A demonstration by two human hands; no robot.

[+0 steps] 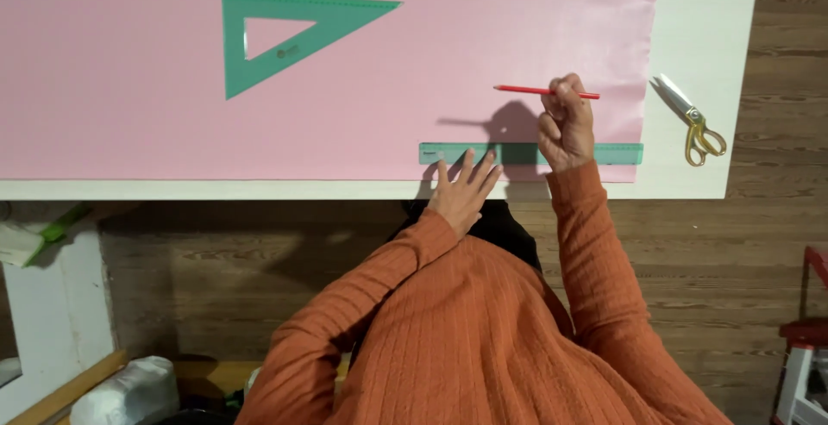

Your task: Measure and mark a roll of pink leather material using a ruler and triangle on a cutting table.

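A red pencil is gripped in the closed fingers of the right hand, above a green ruler that appears pinned flat by the spread, open fingers of the left hand. Both lie on pink paper covering the table; a green set square and scissors rest apart.

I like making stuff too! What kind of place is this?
Probably a home craft or sewing space: pink paper on a white table, a green set square, and scissors.
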